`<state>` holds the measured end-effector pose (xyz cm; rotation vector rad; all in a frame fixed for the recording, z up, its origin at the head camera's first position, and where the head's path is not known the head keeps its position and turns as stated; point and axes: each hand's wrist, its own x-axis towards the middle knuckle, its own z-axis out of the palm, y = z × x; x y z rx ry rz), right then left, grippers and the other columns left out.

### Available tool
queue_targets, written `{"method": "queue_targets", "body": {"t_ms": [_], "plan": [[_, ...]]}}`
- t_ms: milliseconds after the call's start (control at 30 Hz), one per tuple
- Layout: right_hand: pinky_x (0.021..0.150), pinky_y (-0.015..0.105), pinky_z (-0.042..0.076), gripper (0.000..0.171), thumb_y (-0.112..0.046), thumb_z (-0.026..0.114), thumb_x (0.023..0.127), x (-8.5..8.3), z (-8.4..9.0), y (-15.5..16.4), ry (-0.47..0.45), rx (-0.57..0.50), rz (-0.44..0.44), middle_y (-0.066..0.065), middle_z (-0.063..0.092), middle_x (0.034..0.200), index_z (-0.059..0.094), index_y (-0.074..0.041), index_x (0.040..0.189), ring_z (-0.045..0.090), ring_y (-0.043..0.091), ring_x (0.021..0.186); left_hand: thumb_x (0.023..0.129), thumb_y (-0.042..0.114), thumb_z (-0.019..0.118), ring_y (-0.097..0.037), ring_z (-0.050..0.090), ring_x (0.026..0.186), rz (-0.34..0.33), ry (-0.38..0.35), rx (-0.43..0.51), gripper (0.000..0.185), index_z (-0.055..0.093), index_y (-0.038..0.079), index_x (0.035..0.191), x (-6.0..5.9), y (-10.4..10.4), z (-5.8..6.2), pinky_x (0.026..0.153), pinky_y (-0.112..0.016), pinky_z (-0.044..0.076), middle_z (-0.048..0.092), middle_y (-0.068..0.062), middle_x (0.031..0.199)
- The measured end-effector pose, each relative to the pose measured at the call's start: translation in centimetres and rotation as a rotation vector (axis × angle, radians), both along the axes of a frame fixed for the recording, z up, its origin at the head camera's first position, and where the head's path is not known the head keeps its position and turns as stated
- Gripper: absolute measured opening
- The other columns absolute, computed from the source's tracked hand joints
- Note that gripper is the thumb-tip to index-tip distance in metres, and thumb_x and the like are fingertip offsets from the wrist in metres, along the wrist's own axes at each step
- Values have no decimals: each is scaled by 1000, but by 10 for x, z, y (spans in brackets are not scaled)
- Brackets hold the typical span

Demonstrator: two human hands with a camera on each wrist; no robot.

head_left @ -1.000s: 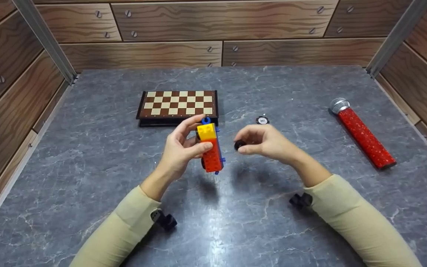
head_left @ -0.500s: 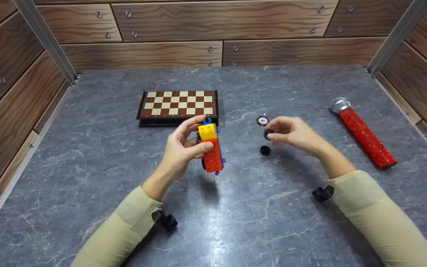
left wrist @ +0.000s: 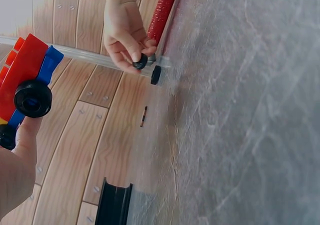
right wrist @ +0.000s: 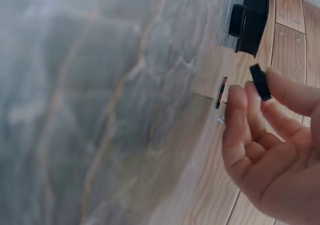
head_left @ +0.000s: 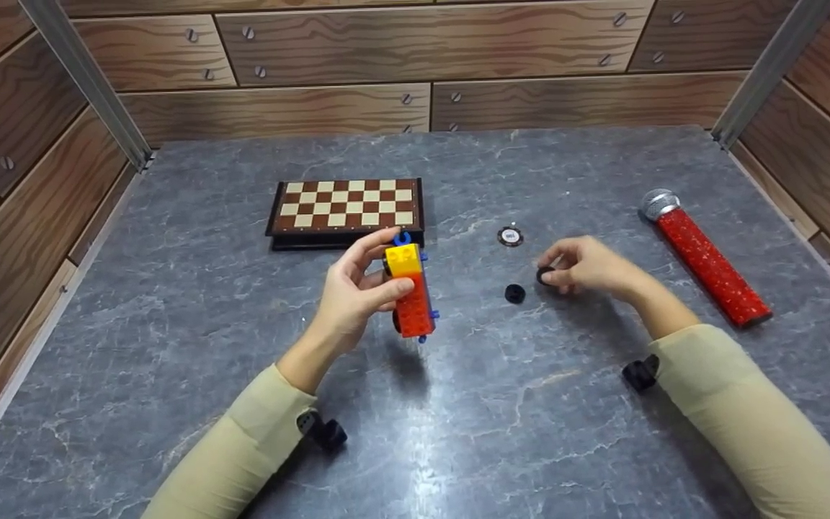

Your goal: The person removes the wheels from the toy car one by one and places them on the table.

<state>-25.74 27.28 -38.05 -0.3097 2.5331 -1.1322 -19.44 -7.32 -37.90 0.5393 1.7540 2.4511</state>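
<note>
Her right hand [head_left: 591, 267] hangs low over the grey stone table [head_left: 242, 346], thumb and forefinger pinched on a small black wheel [head_left: 545, 274]; the right wrist view shows that wheel [right wrist: 260, 82] edge-on between the fingertips, with the other fingers loosely curled below it. Just to the left of it a second black wheel [head_left: 514, 293] lies on the table by itself, near the pinched one but not touching it.

Further left, the left hand [head_left: 354, 295] grips a toy car of bricks [head_left: 409, 292], held upright above the table: yellow brick at the top, red bricks below, blue parts showing along the edge and a blue loop at the very top. The fingers wrap the yellow end, thumb on one side. In the left wrist view one black wheel [left wrist: 33, 99] is mounted on the car's blue underside.

Beyond the hands, a small round chip [head_left: 509, 236] with a pale centre lies flat on the table. A folded chessboard [head_left: 346, 205] sits behind the car, closer to the back wall. Well off to the right lies a red glittery microphone [head_left: 703, 256] with a silver head, pointing toward the back corner.
</note>
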Motion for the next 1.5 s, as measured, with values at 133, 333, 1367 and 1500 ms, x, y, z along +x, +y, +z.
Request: {"method": "queue_targets", "body": {"t_ms": [133,333,1367,1500], "plan": [[52,28,49,30,-10,69,83,0,-1,1,-49,55,18,6,60,75,60,4,108,57,16,61,75,8,77,-29,63,85,-2,2,7,64,48,11,133,0,0,0,58,-33,54,50,-18,119],[51,29,48,34,-12,71,82,1,-1,0,-88,75,23,5,63,76,59,4,109,57,15,60,75,9,78,-28,64,85,-7,0,13,65,48,11,133,1,1,0,58,-32,54,49,-17,118],[66,34,54,30,-11,66,86,31,21,-40,27,-212,41,19,62,90,59,4,110,62,24,74,77,5,75,-33,63,92,57,-9,-15,61,48,13,131,-2,4,2,67,-43,56,48,-17,118],[67,36,55,30,-13,67,86,37,25,-52,25,-282,66,21,62,89,59,2,110,63,24,74,76,6,75,-33,63,92,65,-3,-18,63,47,11,132,-2,5,2,67,-44,55,48,-17,118]]}}
